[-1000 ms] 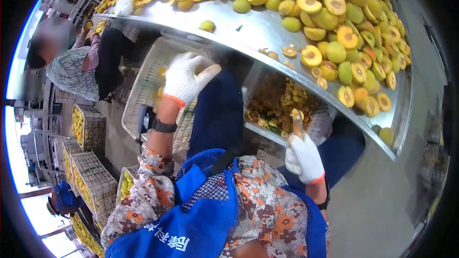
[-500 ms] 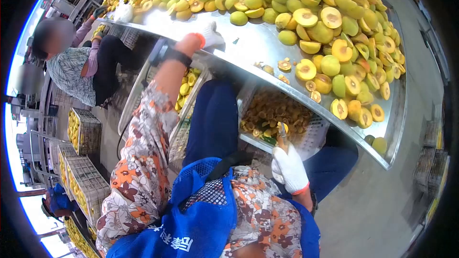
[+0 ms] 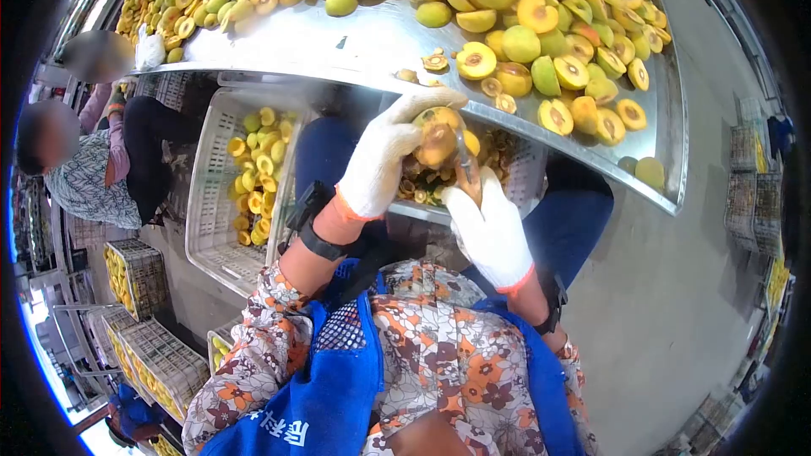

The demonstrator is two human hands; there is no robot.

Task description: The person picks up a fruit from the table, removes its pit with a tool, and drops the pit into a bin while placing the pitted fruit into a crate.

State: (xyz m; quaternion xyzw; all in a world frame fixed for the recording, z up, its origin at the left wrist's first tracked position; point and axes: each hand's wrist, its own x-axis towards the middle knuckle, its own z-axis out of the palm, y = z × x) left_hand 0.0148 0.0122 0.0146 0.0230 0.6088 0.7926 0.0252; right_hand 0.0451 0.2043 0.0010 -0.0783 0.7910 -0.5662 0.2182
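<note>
In the head view, my left hand (image 3: 378,156), in a white glove, grips a yellow peach half (image 3: 436,137) above a crate of scraps (image 3: 528,171). My right hand (image 3: 492,232), also gloved, is closed round the wooden handle of a pitting knife (image 3: 465,171). The knife's metal end is right at the peach half's side, and part of the blade is hidden by the fruit. Just beyond both hands runs the rim of a metal table (image 3: 541,131), heaped with halved yellow peaches (image 3: 507,42).
A pale plastic crate (image 3: 199,228) with hollowed peach halves (image 3: 263,171) stands left of my legs. Another person (image 3: 93,177) sits further left along the table. Stacked crates of fruit (image 3: 152,363) are at the lower left, and more crates (image 3: 752,177) stand at the far right.
My left hand has come back from the table to my right hand and now holds a peach half. The right hand with the pitting knife has risen towards it. The view has shifted.
</note>
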